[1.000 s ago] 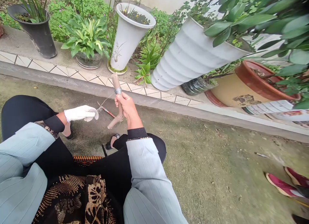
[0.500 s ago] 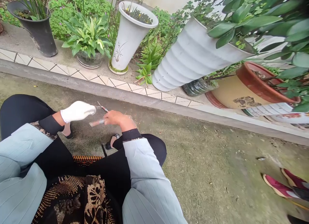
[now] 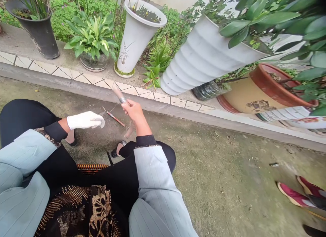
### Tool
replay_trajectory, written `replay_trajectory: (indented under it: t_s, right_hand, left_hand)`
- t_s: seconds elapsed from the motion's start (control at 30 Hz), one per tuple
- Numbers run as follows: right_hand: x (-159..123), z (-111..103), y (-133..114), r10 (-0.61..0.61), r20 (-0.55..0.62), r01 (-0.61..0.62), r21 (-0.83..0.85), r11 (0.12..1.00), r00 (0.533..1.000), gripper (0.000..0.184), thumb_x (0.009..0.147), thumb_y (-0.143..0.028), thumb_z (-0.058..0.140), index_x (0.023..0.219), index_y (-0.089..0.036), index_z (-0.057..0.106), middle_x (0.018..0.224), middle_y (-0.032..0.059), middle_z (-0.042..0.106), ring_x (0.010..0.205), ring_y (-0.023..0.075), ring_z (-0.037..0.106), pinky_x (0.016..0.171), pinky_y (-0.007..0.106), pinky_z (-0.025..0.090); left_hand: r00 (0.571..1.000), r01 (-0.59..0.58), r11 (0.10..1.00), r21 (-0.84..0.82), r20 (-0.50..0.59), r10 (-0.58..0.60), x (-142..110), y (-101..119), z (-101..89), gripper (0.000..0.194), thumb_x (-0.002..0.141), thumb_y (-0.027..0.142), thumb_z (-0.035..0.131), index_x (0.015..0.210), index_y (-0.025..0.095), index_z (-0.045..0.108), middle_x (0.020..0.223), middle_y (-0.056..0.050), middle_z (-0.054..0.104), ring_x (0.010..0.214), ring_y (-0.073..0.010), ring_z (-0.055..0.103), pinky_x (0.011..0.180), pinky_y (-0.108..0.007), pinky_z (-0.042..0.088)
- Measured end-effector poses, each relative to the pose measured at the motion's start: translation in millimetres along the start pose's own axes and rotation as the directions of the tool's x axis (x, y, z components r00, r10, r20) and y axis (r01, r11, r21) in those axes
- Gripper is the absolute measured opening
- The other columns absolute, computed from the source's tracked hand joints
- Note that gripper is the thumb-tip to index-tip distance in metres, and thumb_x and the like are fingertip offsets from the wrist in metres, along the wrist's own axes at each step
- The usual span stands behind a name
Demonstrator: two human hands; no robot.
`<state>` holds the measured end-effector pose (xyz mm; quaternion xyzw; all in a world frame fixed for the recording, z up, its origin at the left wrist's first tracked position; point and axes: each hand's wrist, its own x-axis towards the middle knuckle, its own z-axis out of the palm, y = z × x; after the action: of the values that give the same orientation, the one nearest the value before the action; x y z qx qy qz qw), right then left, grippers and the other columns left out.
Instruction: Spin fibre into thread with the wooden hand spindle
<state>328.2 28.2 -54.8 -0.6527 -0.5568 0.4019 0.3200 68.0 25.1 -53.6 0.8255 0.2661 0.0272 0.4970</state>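
Note:
My left hand (image 3: 86, 120), in a white glove, is closed with its fingers curled. A thin wire (image 3: 112, 111) runs from its fingertips up to my right hand. Bare and closed, my right hand (image 3: 134, 112) grips a brown stick (image 3: 117, 93) with a silvery band near the fingers; motion blurs it. Another blurred brown piece (image 3: 129, 130) shows below that hand; whether it belongs to the stick I cannot tell. Between the hands a slim red-handled tool (image 3: 116, 119) slants beside a small wire coil (image 3: 102, 113). What holds it up, if anything, is unclear.
A tiled ledge (image 3: 68, 73) runs ahead, carrying a black pot (image 3: 43, 36), a tall white pot (image 3: 134, 36), a ribbed white planter (image 3: 201, 56) and a tan pot (image 3: 254, 90). Another person's red shoes (image 3: 292, 195) stand on the concrete floor at right.
My right hand has moved right and up, away from my left, swinging the brown stick upward. The red-handled tool is now out from under its fingers. The left hand has shifted slightly right.

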Motion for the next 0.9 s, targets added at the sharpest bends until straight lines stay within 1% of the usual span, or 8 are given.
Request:
replay_trajectory:
  t_s: [0.13, 0.27, 0.4, 0.53, 0.6, 0.7, 0.77, 0.9]
  right_hand:
    - [-5.7, 10.7, -5.1, 0.057, 0.105, 0.027, -0.665, 0.746, 0.993, 0.026, 0.081, -0.038, 0.060, 0.103, -0.026, 0.069, 0.094, 0.0056, 0.069, 0.085, 0.0204, 0.060, 0.070, 0.028, 0.040]
    - [-10.7, 21.5, -10.7, 0.167, 0.402, 0.238, -0.776, 0.584, 0.900, 0.027, 0.080, -0.036, 0.062, 0.105, -0.027, 0.071, 0.101, 0.0061, 0.070, 0.090, 0.0197, 0.061, 0.068, 0.026, 0.037]
    - [-13.4, 27.2, -9.9, 0.174, 0.724, 0.403, -0.547, 0.734, 0.667, 0.023, 0.075, -0.030, 0.066, 0.096, -0.023, 0.074, 0.083, 0.0004, 0.069, 0.075, 0.0134, 0.057, 0.062, 0.023, 0.034]
    - [-20.9, 23.7, -15.0, 0.041, 0.864, 0.303, -0.220, 0.927, 0.502, 0.033, 0.074, -0.028, 0.066, 0.106, -0.021, 0.071, 0.073, -0.0038, 0.061, 0.063, 0.0090, 0.051, 0.061, 0.021, 0.037]
    - [-23.3, 18.3, -19.3, -0.096, 0.820, 0.195, -0.020, 0.981, 0.565, 0.039, 0.074, -0.031, 0.066, 0.111, -0.019, 0.068, 0.073, -0.0038, 0.059, 0.060, 0.0078, 0.049, 0.060, 0.021, 0.039]
    - [-19.6, 9.1, -21.8, -0.257, 0.505, 0.110, 0.302, 0.947, 0.824, 0.040, 0.076, -0.041, 0.065, 0.105, -0.014, 0.063, 0.072, -0.0028, 0.054, 0.058, 0.0071, 0.045, 0.056, 0.021, 0.038]
    - [-12.6, 4.7, -19.1, -0.223, 0.258, 0.111, 0.388, 0.915, 0.940, 0.038, 0.080, -0.047, 0.058, 0.099, -0.014, 0.060, 0.071, -0.0023, 0.051, 0.056, 0.0073, 0.043, 0.055, 0.021, 0.039]
    - [-0.6, 5.1, -8.9, -0.044, 0.066, 0.046, -0.017, 0.999, 0.997, 0.029, 0.083, -0.042, 0.054, 0.096, -0.017, 0.062, 0.073, 0.0004, 0.055, 0.060, 0.0109, 0.048, 0.059, 0.024, 0.039]
  left_hand:
    - [0.999, -0.033, 0.977, 0.210, 0.015, 0.031, 0.0, 7.4, -1.8, 0.036, 0.093, 0.038, 0.039, 0.093, 0.016, 0.067, 0.072, -0.001, 0.062, 0.059, -0.0105, 0.051, 0.059, -0.019, 0.037]
    - [0.991, 0.035, 0.942, 0.335, -0.136, 0.012, -3.5, 1.3, -7.3, 0.037, 0.093, 0.039, 0.038, 0.091, 0.016, 0.067, 0.077, -0.001, 0.064, 0.065, -0.0118, 0.054, 0.064, -0.020, 0.039]
    - [0.962, 0.127, 0.925, 0.359, -0.273, -0.026, -8.1, -7.1, -15.9, 0.034, 0.090, 0.038, 0.040, 0.089, 0.016, 0.066, 0.079, -0.001, 0.065, 0.066, -0.0126, 0.055, 0.065, -0.021, 0.040]
    - [0.934, 0.158, 0.961, 0.227, -0.350, -0.071, -7.5, -15.7, -20.0, 0.031, 0.087, 0.036, 0.042, 0.087, 0.016, 0.065, 0.068, 0.001, 0.061, 0.060, -0.0120, 0.053, 0.060, -0.021, 0.039]
    - [0.926, 0.151, 0.982, 0.109, -0.363, -0.102, -5.6, -18.2, -18.0, 0.033, 0.088, 0.039, 0.042, 0.086, 0.014, 0.064, 0.065, 0.000, 0.059, 0.059, -0.0123, 0.052, 0.058, -0.021, 0.039]
    - [0.945, 0.105, 0.994, -0.021, -0.309, -0.106, -3.4, -15.8, -11.4, 0.038, 0.091, 0.043, 0.041, 0.088, 0.013, 0.063, 0.066, -0.002, 0.060, 0.058, -0.0120, 0.052, 0.055, -0.021, 0.038]
    - [0.972, 0.080, 0.996, -0.030, -0.220, -0.085, -2.7, -10.2, -6.7, 0.038, 0.093, 0.044, 0.039, 0.092, 0.014, 0.063, 0.065, -0.001, 0.060, 0.056, -0.0114, 0.051, 0.055, -0.021, 0.039]
    - [0.997, -0.006, 0.989, 0.148, -0.072, 0.017, -1.7, 1.8, -1.5, 0.035, 0.093, 0.040, 0.040, 0.093, 0.016, 0.065, 0.073, -0.001, 0.062, 0.062, -0.0115, 0.053, 0.062, -0.020, 0.040]
